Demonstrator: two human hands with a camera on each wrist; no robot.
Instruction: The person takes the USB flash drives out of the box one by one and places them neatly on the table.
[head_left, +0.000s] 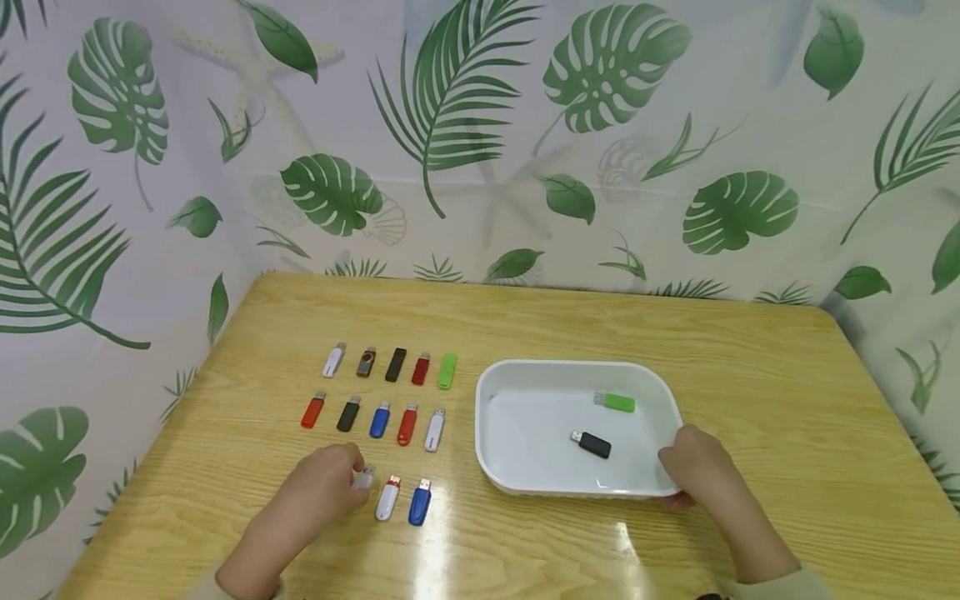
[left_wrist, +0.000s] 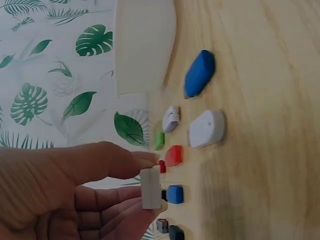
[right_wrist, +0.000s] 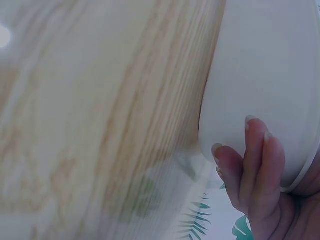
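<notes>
In the head view my left hand pinches a white USB flash drive at the near left end of the front row. The left wrist view shows that flash drive end-on between thumb and fingers. A white-and-red flash drive and a blue flash drive lie just to its right. My right hand grips the near right corner of a white plastic tray; in the right wrist view its fingers press the outer wall. Inside the tray lie a green flash drive and a black flash drive.
Two more rows of flash drives lie behind the left hand, among them a red one, a blue one and a bright green one. The wooden table ends at a leaf-patterned cloth at the back.
</notes>
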